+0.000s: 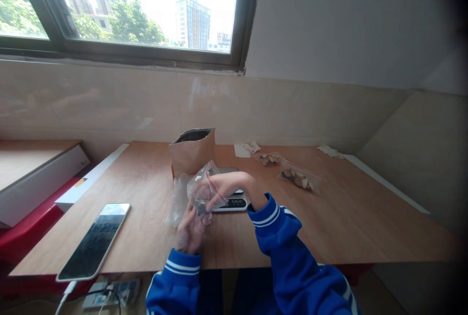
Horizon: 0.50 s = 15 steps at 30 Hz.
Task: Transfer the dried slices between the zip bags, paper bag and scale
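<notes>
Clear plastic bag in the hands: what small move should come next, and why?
Probably lower the bag onto the scale just beyond it: the left hand supports it from below, the right hand holds it near the top, and the scale lies right beside them, with its buttons showing.

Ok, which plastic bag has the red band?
The clear bag between the left hand and right hand; the two bags of brown pieces on the table show no red.

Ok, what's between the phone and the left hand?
Bare wooden tabletop, as the head view shows, between the phone and the left hand; a crumpled clear plastic bag lies just beyond that stretch, close to the hand.
</notes>
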{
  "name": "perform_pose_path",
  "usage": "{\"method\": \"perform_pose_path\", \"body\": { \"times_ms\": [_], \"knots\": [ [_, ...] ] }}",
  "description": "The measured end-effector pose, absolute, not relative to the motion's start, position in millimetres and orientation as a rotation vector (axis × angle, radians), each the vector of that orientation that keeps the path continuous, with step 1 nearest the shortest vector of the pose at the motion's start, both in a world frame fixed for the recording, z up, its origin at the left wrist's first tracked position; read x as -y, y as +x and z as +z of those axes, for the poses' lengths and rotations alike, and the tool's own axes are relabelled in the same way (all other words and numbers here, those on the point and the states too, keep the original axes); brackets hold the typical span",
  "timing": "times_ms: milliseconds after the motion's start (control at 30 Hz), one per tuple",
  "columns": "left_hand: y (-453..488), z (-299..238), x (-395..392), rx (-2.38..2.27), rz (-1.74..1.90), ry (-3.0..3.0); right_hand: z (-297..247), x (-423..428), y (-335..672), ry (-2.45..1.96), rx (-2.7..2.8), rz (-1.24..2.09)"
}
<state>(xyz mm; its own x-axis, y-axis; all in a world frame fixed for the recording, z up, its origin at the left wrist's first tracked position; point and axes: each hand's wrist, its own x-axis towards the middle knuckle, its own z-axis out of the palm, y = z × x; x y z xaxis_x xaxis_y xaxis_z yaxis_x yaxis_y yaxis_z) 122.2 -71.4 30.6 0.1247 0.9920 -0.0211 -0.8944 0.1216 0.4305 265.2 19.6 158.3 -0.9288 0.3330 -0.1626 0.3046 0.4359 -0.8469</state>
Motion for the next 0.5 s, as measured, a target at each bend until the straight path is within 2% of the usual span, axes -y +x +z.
{"method": "perform_pose_path", "body": {
  "times_ms": [367,500],
  "knots": [
    [124.0,29.0,70.7,-0.336,1.414,0.365,159.0,-17.3,257.8,-0.564,2.723,1.261],
    [122.1,30.7,70.5,-0.340,1.398,0.321,160.6,-14.1,255.8,-0.475,2.722,1.263]
  ]
}}
